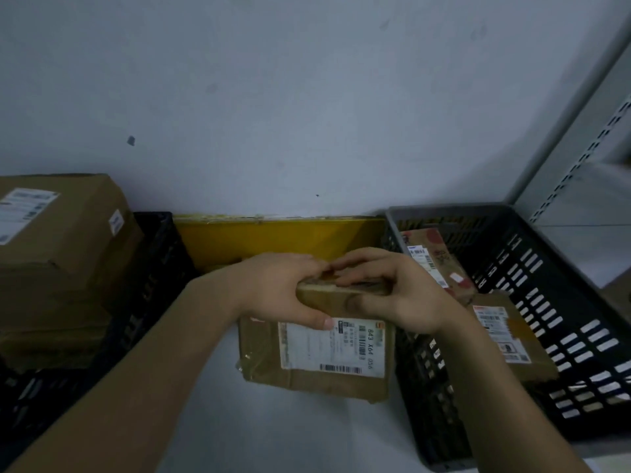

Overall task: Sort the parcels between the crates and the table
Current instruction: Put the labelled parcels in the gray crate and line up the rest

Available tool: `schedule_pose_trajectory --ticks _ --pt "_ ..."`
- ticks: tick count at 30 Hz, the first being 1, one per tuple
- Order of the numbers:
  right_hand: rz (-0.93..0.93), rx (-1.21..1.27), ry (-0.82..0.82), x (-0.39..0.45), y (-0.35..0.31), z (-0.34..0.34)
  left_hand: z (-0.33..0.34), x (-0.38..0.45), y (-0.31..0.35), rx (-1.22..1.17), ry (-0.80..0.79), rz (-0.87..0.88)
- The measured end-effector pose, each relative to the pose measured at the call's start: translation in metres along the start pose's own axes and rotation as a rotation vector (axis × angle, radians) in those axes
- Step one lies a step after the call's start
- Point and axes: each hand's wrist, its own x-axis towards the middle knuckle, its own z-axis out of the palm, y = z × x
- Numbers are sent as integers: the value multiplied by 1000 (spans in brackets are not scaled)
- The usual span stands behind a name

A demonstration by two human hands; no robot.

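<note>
A flat brown cardboard parcel (321,367) with a white shipping label hangs above the white table (273,435), between two crates. My left hand (276,288) grips its upper left edge, thumb pressed on the label. My right hand (392,291) grips the upper right edge, fingers over the top. The black crate on the right (532,302) contains two brown labelled parcels (437,264) (505,332). The black crate on the left (150,268) is heaped with large cardboard boxes (58,233).
A yellow box (273,237) stands against the grey wall behind the held parcel. A grey metal shelf upright with punched holes (580,155) rises at the far right, beside the right crate.
</note>
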Motion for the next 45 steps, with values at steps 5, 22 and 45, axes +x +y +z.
schedule_pose_trajectory --ticks 5,22,45 --pt "-12 -55 58 6 1 6 15 1 -11 -186 34 -45" --pt "268 274 508 -47 20 92 86 7 5 -1198 608 -334" --pt "455 130 841 -157 74 -142 104 128 156 -689 511 -1"
